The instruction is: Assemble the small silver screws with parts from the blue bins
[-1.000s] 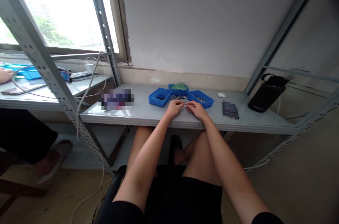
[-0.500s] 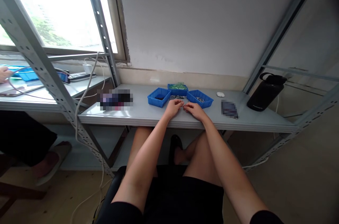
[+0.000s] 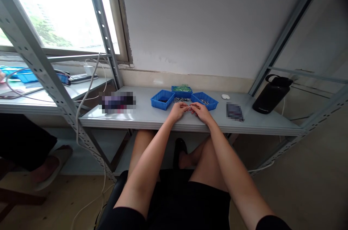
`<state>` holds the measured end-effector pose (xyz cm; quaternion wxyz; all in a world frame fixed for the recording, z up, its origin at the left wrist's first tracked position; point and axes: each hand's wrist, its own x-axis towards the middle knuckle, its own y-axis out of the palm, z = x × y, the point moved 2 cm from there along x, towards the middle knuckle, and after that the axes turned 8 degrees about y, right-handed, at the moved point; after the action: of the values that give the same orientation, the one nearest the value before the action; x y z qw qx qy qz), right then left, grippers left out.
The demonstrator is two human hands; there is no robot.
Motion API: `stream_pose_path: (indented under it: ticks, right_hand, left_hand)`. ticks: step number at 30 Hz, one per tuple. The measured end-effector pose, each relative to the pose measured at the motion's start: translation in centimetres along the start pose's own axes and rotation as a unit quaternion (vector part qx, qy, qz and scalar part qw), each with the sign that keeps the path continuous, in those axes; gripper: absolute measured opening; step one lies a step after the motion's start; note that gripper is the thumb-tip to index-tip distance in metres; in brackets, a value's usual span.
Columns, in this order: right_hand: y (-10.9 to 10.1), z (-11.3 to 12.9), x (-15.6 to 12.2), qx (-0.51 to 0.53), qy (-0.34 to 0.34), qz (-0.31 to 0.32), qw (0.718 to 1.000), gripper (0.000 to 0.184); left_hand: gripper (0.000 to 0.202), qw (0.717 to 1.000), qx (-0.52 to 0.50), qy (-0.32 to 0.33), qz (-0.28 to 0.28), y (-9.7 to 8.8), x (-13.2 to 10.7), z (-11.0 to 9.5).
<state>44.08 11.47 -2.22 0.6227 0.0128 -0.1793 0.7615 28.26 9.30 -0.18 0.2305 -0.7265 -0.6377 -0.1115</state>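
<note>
Head: piece (image 3: 189, 108) between left grip (image 3: 178, 111), right grip (image 3: 201, 111)

Illegible pale lettering (image 3: 263, 109) on black bottle (image 3: 272, 95)

Blue trays (image 3: 160, 105) block the way ahead of the hands (image 3: 178, 112); bare tabletop (image 3: 143, 116) leaves passage sideways, up to blurred objects (image 3: 116, 102) on both sides.

My left hand (image 3: 178, 111) and right hand (image 3: 201, 111) sit close together on the shelf (image 3: 143, 114). Around twelve o'clock lie small parts (image 3: 181, 99), the rear bin (image 3: 183, 94) behind them. At ten is the left bin (image 3: 160, 105); toward two, the right bin (image 3: 211, 106), then a case (image 3: 225, 97); near three, a bottle (image 3: 271, 95).
</note>
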Motion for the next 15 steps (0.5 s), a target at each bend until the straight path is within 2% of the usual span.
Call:
stream_pose_path:
  ticks: [7, 11, 15]
  right_hand:
    - [0.01, -0.07, 0.04, -0.009, -0.002, 0.000, 1.000, 0.032]
    - [-0.16, -0.22, 0.12, 0.008, 0.011, -0.028, 1.000, 0.033]
    - [-0.14, -0.03, 0.05, -0.013, 0.016, -0.020, 1.000, 0.031]
  left_hand:
    - [0.025, 1.000, 0.031, 0.002, -0.003, -0.18, 0.02, -0.22]
    - [0.022, 0.999, 0.045, -0.002, -0.020, -0.21, 0.04, -0.11]
    - [0.024, 0.999, 0.030, -0.009, -0.037, -0.34, 0.19, 0.27]
